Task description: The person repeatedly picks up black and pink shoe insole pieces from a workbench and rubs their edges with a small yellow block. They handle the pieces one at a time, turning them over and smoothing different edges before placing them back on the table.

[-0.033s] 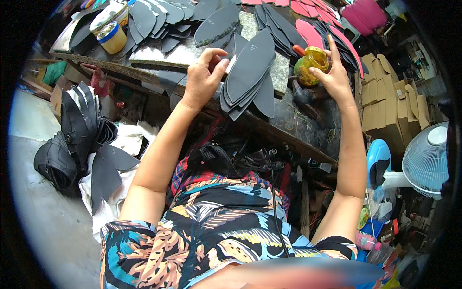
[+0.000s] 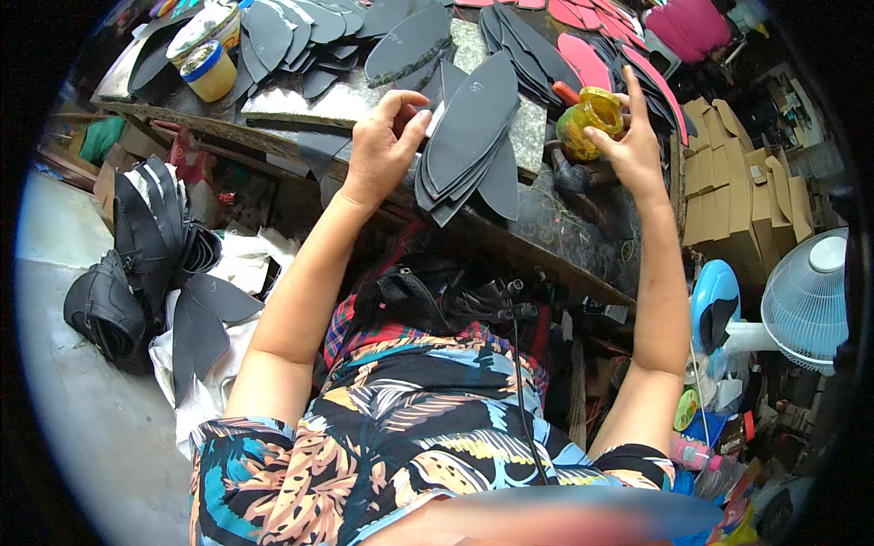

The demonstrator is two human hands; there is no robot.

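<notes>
My left hand (image 2: 381, 146) is raised at the front edge of the workbench, its fingers loosely bent and the thumb apart from the index finger. Just right of it lies a fanned stack of black leaf-shaped pieces (image 2: 469, 114), the top one bearing a small white mark. A stained yellow-green jar (image 2: 587, 132) with a wide mouth stands right of the stack. At the jar, my right hand (image 2: 633, 141) has its index finger stretched up and its thumb overlapping the jar's side; whether it touches cannot be made out. A red handle (image 2: 566, 94) shows behind the jar.
More black pieces (image 2: 410, 45) and pink pieces (image 2: 583, 64) cover the bench's far side. A tub with a blue rim (image 2: 209, 73) sits at the left. Cartons (image 2: 724, 177) and a fan (image 2: 806, 291) stand right; black bundled pieces (image 2: 105, 309) lie left.
</notes>
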